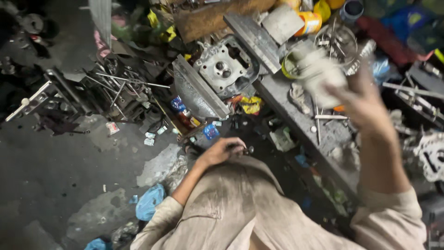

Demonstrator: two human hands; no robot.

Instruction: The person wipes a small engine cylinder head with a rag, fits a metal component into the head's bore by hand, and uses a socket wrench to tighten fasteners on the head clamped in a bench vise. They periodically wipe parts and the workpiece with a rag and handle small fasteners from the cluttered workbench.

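Above the cluttered surface, the right hand is raised and blurred, fingers gripping a whitish cloth-like bundle; its long axis cannot be told. Low at the knee, the left hand is curled shut on a small dark part.

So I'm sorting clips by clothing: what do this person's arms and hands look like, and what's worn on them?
Both hands are bare, with no gloves. The left hand shows no ring or watch; the right hand is motion-blurred, so small details there cannot be told. Both forearms are uncovered. The sleeves are loose, creased beige cloth pushed up toward the elbows, part of a matching garment.
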